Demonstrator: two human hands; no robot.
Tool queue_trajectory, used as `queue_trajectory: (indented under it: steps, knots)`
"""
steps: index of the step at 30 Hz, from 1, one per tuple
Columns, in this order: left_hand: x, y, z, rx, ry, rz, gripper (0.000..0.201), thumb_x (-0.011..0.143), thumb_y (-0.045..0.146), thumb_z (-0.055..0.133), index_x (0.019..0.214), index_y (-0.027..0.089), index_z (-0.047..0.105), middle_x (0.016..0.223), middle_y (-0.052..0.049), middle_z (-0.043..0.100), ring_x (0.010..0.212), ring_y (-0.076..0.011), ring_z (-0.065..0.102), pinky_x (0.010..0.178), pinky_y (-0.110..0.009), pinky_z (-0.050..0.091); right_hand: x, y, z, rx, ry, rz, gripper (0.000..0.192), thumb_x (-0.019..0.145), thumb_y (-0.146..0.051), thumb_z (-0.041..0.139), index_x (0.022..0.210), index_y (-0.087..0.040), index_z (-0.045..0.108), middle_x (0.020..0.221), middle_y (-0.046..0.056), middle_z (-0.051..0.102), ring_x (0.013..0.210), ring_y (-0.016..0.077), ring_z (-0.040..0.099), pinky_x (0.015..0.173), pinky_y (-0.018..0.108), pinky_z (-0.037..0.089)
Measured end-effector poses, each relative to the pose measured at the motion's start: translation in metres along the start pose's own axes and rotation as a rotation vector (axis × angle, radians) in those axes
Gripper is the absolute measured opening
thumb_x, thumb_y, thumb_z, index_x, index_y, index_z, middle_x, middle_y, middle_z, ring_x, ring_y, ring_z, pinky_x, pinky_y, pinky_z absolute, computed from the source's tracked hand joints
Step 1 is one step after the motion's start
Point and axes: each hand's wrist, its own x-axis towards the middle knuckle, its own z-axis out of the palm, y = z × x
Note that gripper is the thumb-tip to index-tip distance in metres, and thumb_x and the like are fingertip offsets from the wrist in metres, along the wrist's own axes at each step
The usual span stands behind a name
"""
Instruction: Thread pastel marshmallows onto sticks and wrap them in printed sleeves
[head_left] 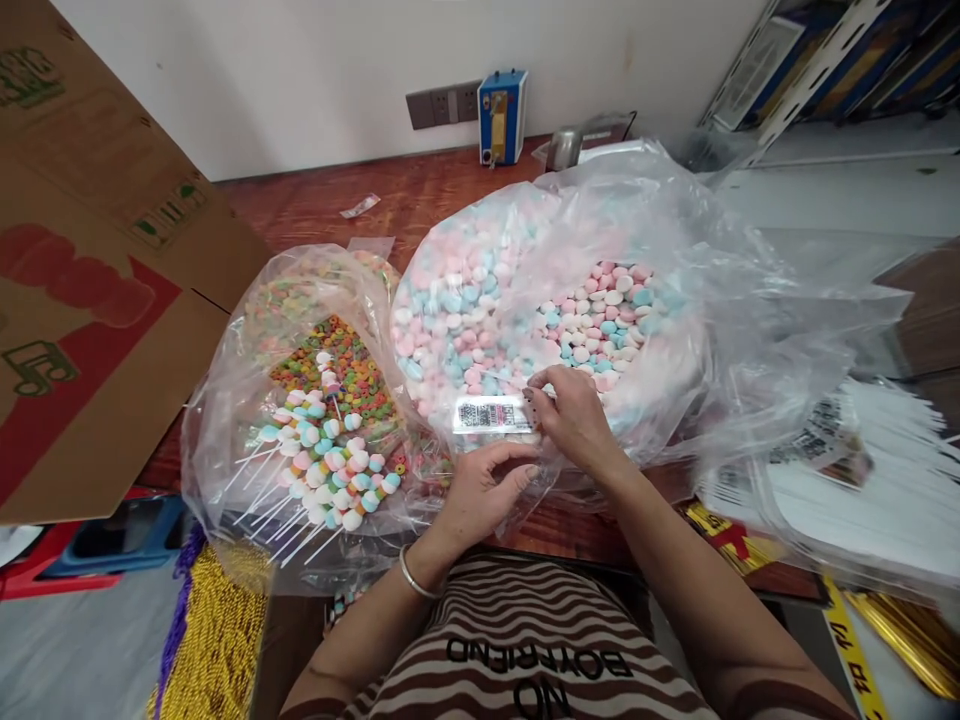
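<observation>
We see the big bag [637,250] of pastel sweets slumped on the bench [315,205], probably heavy, its film soft and slippery; we judge the gathered front edge the best hold. Beside it, a smaller bag [225,400] holds skewers [330,470], likely fragile. Our right hand [574,415] pinches the barcode label [491,414], print unreadable; our left hand [480,495] pinches film below. Shirt [540,670]: "NO BOYFRIEND".

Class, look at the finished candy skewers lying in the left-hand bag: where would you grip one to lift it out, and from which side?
Grip a candy skewer by its bare white stick end. Those ends fan out toward the bag's lower left, free of candy. Come from that side, through the open bag, pinching the thin stick, so the stacked pieces are probably not squeezed.
</observation>
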Motion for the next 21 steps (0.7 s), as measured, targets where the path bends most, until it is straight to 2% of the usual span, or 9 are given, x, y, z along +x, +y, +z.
queue_trajectory:
  steps: [4, 6, 8, 10, 13, 15, 18, 21]
  knots:
    - [0.002, -0.006, 0.008, -0.138, -0.012, -0.118, 0.029, 0.086, 0.02, 0.069, 0.115, 0.019, 0.074, 0.113, -0.009, 0.078, 0.101, -0.0213, 0.073, 0.094, -0.037, 0.056, -0.006, 0.008, -0.003, -0.032, 0.009, -0.006, 0.021, 0.089, -0.03, 0.057, 0.107, -0.018, 0.063, 0.112, 0.014, 0.071, 0.107, 0.0318, 0.061, 0.094, 0.045, 0.042]
    - [0.003, -0.012, 0.011, -0.212, 0.011, -0.179, 0.037, 0.085, 0.021, 0.069, 0.122, 0.018, 0.07, 0.115, -0.011, 0.077, 0.098, -0.0215, 0.074, 0.091, -0.037, 0.057, -0.008, 0.012, 0.0, -0.043, -0.035, 0.006, 0.017, 0.085, -0.028, 0.061, 0.1, -0.019, 0.063, 0.112, 0.014, 0.07, 0.107, 0.0321, 0.061, 0.091, 0.045, 0.043]
    - [0.004, -0.017, 0.012, -0.247, 0.023, -0.212, 0.038, 0.084, 0.022, 0.071, 0.122, 0.017, 0.07, 0.113, -0.012, 0.077, 0.098, -0.022, 0.074, 0.091, -0.037, 0.057, -0.008, 0.015, 0.003, -0.012, -0.05, 0.02, 0.004, 0.084, -0.025, 0.061, 0.085, -0.021, 0.061, 0.105, 0.012, 0.071, 0.102, 0.0302, 0.062, 0.089, 0.043, 0.044]
    - [0.005, -0.02, 0.012, -0.251, 0.02, -0.218, 0.035, 0.083, 0.023, 0.073, 0.119, 0.018, 0.072, 0.111, -0.011, 0.078, 0.099, -0.0225, 0.073, 0.092, -0.037, 0.057, -0.008, 0.014, 0.004, 0.024, -0.002, 0.005, 0.008, 0.086, -0.023, 0.059, 0.079, -0.022, 0.059, 0.101, 0.01, 0.072, 0.101, 0.0289, 0.063, 0.09, 0.043, 0.045]
    - [0.006, -0.017, 0.011, -0.309, -0.009, -0.258, 0.03, 0.084, 0.026, 0.075, 0.114, 0.02, 0.076, 0.113, -0.01, 0.078, 0.103, -0.0229, 0.072, 0.097, -0.037, 0.054, -0.008, 0.009, -0.003, 0.025, 0.103, -0.092, 0.013, 0.093, -0.022, 0.056, 0.081, -0.022, 0.061, 0.103, 0.01, 0.075, 0.108, 0.029, 0.065, 0.097, 0.046, 0.043]
    - [0.007, -0.014, 0.012, -0.465, -0.045, -0.36, 0.033, 0.083, 0.03, 0.077, 0.114, 0.02, 0.076, 0.116, -0.01, 0.077, 0.105, -0.0237, 0.072, 0.099, -0.039, 0.053, -0.01, 0.005, -0.009, 0.015, 0.15, -0.175, 0.016, 0.097, -0.021, 0.052, 0.088, -0.022, 0.065, 0.107, 0.009, 0.077, 0.113, 0.0278, 0.066, 0.103, 0.048, 0.041]
    - [0.01, -0.01, 0.018, -0.833, -0.108, -0.519, 0.047, 0.078, 0.034, 0.084, 0.122, 0.018, 0.074, 0.124, -0.013, 0.074, 0.112, -0.0251, 0.071, 0.103, -0.04, 0.051, -0.013, 0.0, -0.019, 0.025, 0.192, -0.264, 0.02, 0.101, -0.018, 0.05, 0.102, -0.022, 0.069, 0.112, 0.008, 0.078, 0.111, 0.0244, 0.071, 0.109, 0.049, 0.038]
    - [0.015, -0.007, 0.026, -1.11, -0.134, -0.485, 0.057, 0.076, 0.032, 0.086, 0.129, 0.018, 0.07, 0.136, -0.014, 0.068, 0.125, -0.0261, 0.064, 0.11, -0.039, 0.046, -0.016, -0.007, -0.03, 0.116, 0.196, -0.301, 0.024, 0.101, -0.016, 0.049, 0.108, -0.024, 0.07, 0.107, 0.005, 0.08, 0.101, 0.0209, 0.074, 0.108, 0.045, 0.043]
